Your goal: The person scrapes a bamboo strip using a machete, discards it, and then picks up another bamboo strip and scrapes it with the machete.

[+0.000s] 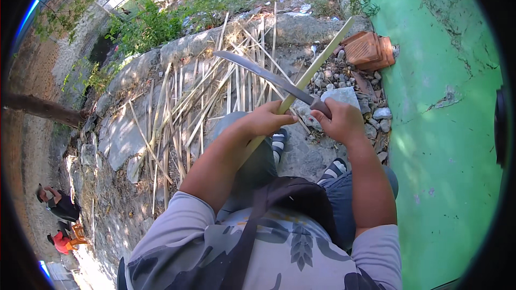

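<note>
My left hand (pixel 267 120) is closed around a long, flat, pale green bamboo strip (pixel 322 56). The strip slants from near my lap up to the far right. In my right hand (pixel 342 122) is the dark handle of a machete (pixel 258 70), its long curved blade pointing to the far left. The blade crosses the strip just beyond my left hand and seems to touch it. Several pale bamboo strips (pixel 188 107) lie in a loose, crisscrossed pile on the ground ahead and to the left.
A green wall (pixel 441 139) rises close on my right. Stacked orange roof tiles (pixel 368 51), a pale block (pixel 343 96) and rubble lie beside it. A low stone ledge (pixel 188 43) runs behind the pile. Two people (pixel 62 207) are at the far left, near an orange chair (pixel 78 234).
</note>
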A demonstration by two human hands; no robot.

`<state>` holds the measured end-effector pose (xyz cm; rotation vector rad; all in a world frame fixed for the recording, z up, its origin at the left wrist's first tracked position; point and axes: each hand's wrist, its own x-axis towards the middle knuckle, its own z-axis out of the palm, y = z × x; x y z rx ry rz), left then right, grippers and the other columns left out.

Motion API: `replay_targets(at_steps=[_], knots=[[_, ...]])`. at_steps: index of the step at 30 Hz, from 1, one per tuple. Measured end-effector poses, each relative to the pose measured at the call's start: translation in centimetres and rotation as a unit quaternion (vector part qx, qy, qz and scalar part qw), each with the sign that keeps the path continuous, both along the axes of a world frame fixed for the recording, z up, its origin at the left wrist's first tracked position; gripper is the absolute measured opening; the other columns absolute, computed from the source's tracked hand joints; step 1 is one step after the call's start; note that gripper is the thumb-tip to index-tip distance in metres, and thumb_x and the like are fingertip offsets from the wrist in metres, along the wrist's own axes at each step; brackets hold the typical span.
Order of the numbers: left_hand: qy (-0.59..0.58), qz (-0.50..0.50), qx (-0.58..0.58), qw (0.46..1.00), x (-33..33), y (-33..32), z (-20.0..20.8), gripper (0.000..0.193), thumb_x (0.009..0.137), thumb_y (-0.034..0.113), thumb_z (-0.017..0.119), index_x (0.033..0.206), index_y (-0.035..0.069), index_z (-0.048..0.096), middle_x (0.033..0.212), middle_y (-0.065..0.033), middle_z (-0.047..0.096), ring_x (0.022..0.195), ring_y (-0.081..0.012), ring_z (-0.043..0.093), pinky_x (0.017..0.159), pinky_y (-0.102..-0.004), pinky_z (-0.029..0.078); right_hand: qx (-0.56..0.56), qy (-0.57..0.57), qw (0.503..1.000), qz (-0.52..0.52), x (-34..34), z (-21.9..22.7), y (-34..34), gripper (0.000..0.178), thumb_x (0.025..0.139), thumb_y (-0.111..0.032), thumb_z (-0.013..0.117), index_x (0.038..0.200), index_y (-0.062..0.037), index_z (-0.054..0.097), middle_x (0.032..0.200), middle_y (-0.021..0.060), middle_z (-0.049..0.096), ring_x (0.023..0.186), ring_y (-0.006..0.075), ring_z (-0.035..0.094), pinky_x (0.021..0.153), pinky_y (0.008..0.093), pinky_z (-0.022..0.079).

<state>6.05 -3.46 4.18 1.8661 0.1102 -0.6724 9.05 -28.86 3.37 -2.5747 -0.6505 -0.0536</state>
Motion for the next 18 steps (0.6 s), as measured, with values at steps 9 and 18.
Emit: replay_targets(at_steps=[9,18], knots=[[0.022,-0.034,-0.049,0.998,1.1,0.9,-0.7,0.032,0.092,0.031,0.075,0.101,0.008,0.055,0.069,0.0034,0.050,0.052,-0.0078,0.047,0.047,-0.0262,0.040,0.096,0.013,0.989,-0.108,2.4,-2.2,-0.7,0.057,0.097,-0.059,0.056,0.084,-0.0037,0.063,0.074,0.0230,0.066,0.077,0.0478,0.066,0.066,0.0541,0.049],[-0.041,-0.034,-0.032,0.998,0.7,1.5,-1.7,0.038,0.086,0.033,0.077,0.103,0.004,0.059,0.074,-0.0017,0.056,0.060,-0.0130,0.054,0.052,-0.0319,0.044,0.062,0.010,0.997,-0.041,3.9,-3.4,-0.7,0.050,0.098,-0.055,0.058,0.093,-0.0062,0.068,0.072,0.0198,0.066,0.068,0.0431,0.066,0.061,0.0491,0.049]])
